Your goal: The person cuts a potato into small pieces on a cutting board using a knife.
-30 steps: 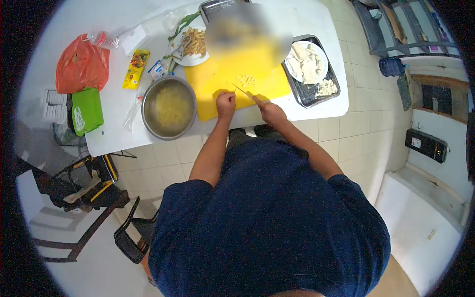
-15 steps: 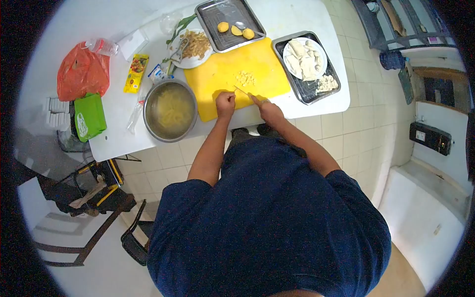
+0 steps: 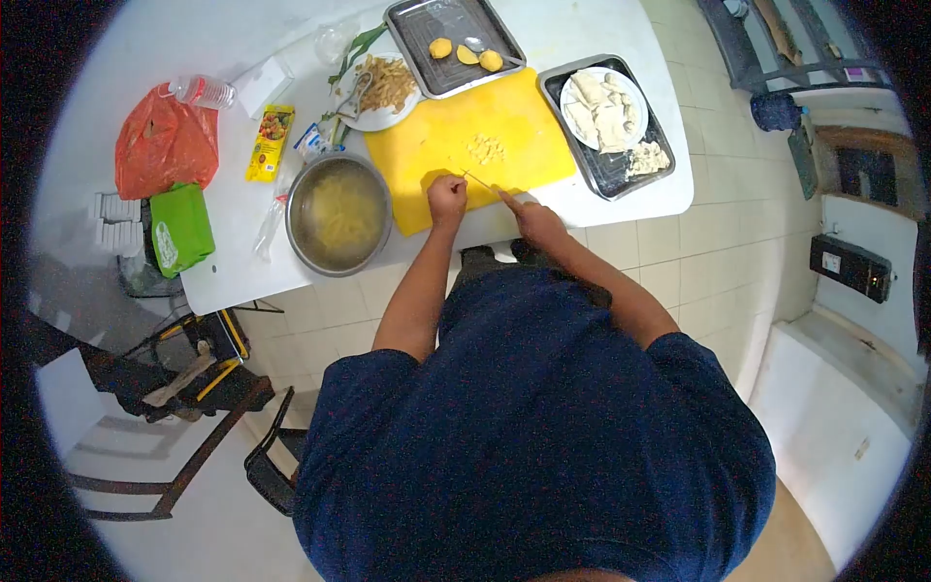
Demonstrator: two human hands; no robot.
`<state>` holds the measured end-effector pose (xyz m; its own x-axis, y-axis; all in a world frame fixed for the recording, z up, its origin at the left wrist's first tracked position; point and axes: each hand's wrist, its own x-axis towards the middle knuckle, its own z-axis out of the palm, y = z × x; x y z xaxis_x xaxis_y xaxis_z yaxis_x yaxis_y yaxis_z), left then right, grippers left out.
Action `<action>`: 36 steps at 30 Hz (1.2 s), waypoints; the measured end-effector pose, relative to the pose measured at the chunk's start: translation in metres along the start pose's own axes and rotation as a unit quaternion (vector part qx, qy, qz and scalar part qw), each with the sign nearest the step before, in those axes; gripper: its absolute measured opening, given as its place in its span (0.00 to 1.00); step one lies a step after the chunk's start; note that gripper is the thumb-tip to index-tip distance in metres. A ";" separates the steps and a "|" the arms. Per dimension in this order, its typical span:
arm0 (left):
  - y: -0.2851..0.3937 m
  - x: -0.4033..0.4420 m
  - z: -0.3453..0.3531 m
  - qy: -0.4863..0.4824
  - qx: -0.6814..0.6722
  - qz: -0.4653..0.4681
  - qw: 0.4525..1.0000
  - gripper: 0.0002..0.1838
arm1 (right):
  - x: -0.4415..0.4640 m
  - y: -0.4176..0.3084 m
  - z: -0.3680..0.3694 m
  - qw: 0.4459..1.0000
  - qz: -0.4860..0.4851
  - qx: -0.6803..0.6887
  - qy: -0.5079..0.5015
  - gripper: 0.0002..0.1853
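Note:
On the yellow cutting board (image 3: 407, 155), my left hand (image 3: 447, 200) is closed near the front edge, its fingers pressed round something too small to make out. To its right, my right hand (image 3: 538, 222) is wrapped round the handle of a knife (image 3: 480, 181), whose blade points up and left, its tip close to my left fingertips. Just beyond the blade lies a small scatter of pale chopped pieces (image 3: 486, 148). A steel bowl (image 3: 386, 231) of cloudy yellowish liquid with pale pieces in it stands left of the board.
Behind the board are a tray (image 3: 427, 90) with yellow pieces and a spoon, and a plate of brown strips (image 3: 386, 85). At right, a black tray (image 3: 609, 186) bears a plate of white pieces (image 3: 608, 109). Packets, bags and a bottle (image 3: 206, 92) lie at left.
The blur over the back tray one second ago is gone, so its contents show. The view has shifted slightly; both hands keep nearly the same pose on the board.

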<state>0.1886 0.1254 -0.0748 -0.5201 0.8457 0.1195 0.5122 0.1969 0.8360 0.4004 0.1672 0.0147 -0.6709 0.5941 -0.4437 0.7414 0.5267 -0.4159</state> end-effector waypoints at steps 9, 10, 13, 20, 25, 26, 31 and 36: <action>0.003 0.000 0.000 0.003 0.019 -0.015 1.000 0.03 | 0.014 0.011 0.017 0.997 -0.047 0.026 0.062 0.38; 0.006 -0.001 -0.001 0.004 0.020 -0.018 1.000 0.02 | 0.017 0.009 0.015 0.995 -0.053 0.031 0.081 0.38; 0.009 -0.004 -0.004 0.000 0.042 -0.009 0.999 0.06 | 0.021 0.004 -0.007 0.999 0.012 0.005 0.053 0.37; 0.027 -0.015 0.008 0.062 0.042 -0.121 0.990 0.06 | 0.007 0.024 -0.010 0.997 -0.067 0.028 0.030 0.34; 0.046 -0.016 0.016 0.076 0.090 -0.155 0.981 0.07 | 0.016 0.047 -0.006 0.988 -0.128 0.035 0.080 0.32; 0.047 -0.015 0.017 0.075 0.091 -0.156 0.981 0.07 | 0.018 0.053 -0.007 0.991 -0.120 0.027 0.056 0.32; 0.047 -0.015 0.023 0.110 0.109 -0.159 0.975 0.04 | 0.012 0.053 -0.041 0.992 -0.126 0.002 0.020 0.31; 0.048 -0.016 0.025 0.129 0.110 -0.141 0.976 0.04 | 0.016 0.060 -0.048 0.989 -0.149 -0.024 0.000 0.31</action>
<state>0.2389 0.1340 -0.0499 -0.8010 0.5961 0.0557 0.4437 0.5286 0.7237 0.4344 0.2374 0.0205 -0.8596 0.4086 -0.3068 0.5107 0.7071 -0.4891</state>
